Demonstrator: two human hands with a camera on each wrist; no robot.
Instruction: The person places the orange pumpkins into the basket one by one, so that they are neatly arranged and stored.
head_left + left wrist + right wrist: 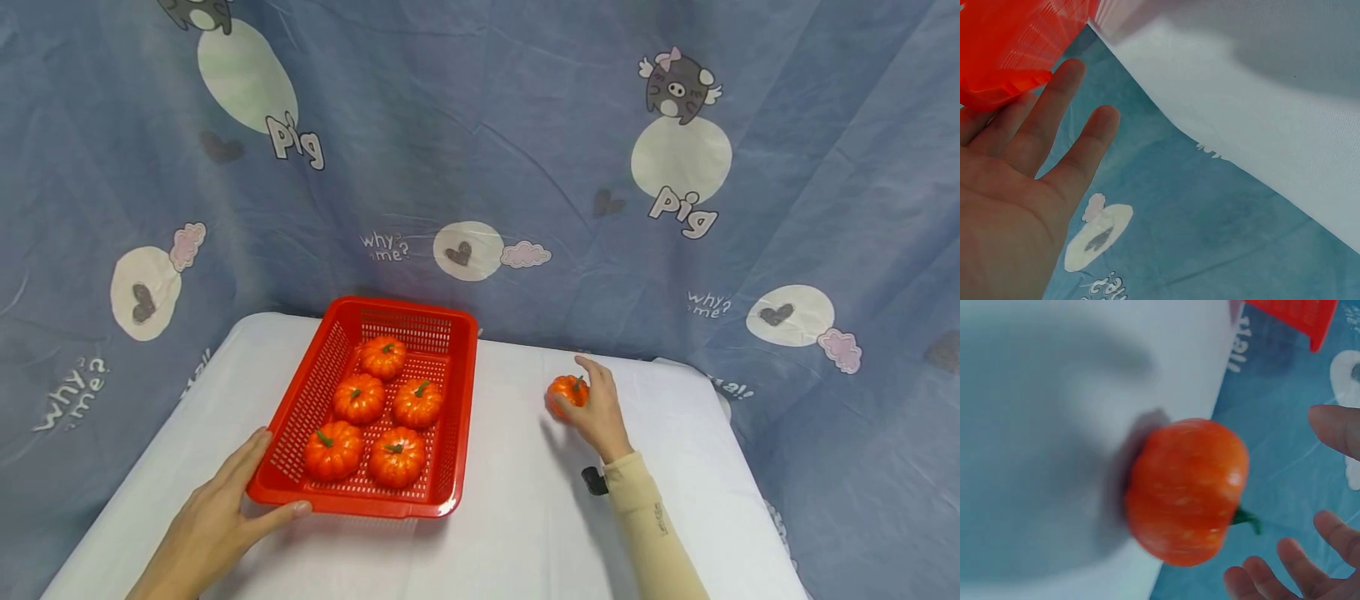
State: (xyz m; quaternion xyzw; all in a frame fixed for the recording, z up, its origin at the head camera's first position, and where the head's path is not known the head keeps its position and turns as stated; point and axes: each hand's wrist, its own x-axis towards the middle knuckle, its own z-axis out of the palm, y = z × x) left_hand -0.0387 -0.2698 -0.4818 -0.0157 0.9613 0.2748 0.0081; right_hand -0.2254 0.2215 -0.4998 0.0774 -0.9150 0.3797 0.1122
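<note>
A red plastic basket (463,400) on the white-covered table holds several small orange pumpkins (360,398). My left hand (213,512) is at its near left corner, fingers spread and fairly straight along the rim; in the left wrist view the fingertips (1067,72) touch or nearly touch the red wall. Right of the basket, a single pumpkin (1188,490) with a green stem sits on the cloth. Around and above it, my right hand (600,417) has its thumb and fingers parted. The right wrist view shows a gap between those fingers (1297,559) and the pumpkin.
White cloth (517,483) covers the table between the basket and the lone pumpkin. Behind and at both sides hangs a blue patterned curtain (525,125). A small black object (595,481) is at the right wrist.
</note>
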